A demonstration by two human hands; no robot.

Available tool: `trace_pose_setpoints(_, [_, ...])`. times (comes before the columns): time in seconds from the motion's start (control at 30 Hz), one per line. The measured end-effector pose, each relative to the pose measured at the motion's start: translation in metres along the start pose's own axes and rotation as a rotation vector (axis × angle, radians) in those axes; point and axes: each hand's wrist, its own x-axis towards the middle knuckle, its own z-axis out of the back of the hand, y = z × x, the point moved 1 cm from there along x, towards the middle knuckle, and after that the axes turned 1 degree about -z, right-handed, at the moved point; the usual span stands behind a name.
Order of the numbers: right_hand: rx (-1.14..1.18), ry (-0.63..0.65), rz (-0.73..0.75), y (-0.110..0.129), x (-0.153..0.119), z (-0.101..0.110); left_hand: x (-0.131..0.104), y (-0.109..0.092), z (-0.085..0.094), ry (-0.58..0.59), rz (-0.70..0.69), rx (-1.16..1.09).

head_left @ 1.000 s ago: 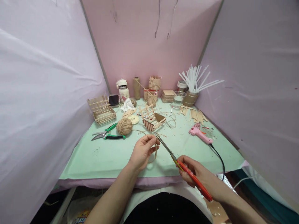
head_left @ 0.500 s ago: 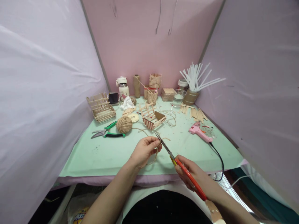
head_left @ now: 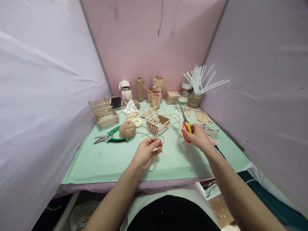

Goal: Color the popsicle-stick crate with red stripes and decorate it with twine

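Pinched between the fingers of my left hand [head_left: 146,152] is a short braided piece of jute twine [head_left: 157,153], hanging down over the near middle of the table. My right hand [head_left: 199,137] grips a pair of scissors [head_left: 186,132] with red and yellow handles, blades pointing away from me and up off the table. Beyond my left hand stands a small craft-stick box [head_left: 158,124] with red-striped sides. A ball of jute twine [head_left: 128,129] lies left of that box, its loose strand trailing toward my left hand.
Green-handled pruning shears [head_left: 110,137] lie at the left, below a craft-stick rack [head_left: 104,114]. A pink glue gun [head_left: 213,141] is partly hidden behind my right arm. Loose craft sticks [head_left: 199,116] and a clear bowl [head_left: 184,98] sit at the back right.
My right hand has carried the scissors up and to the right, away from the twine, turning the blades more upright. My left hand keeps its hold, shifted slightly left.
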Motion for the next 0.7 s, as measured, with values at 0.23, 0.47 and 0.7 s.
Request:
trace_pose_setpoints(0.23, [-0.183,-0.004,-0.088,-0.005,0.046,-0.031,0.006,-0.004,0.009,-0.098,-0.023,-0.132])
trace_pose_setpoints(0.47, [0.649,0.210,-0.063,0.010,-0.018,-0.033,0.018,-0.020,-0.003,-0.247,-0.184,-0.498])
trace_pose_setpoints(0.7, [0.895,0.400,-0.055,0.049,-0.081,-0.054,0.013,-0.007,-0.022,-0.241,-0.323,-0.476])
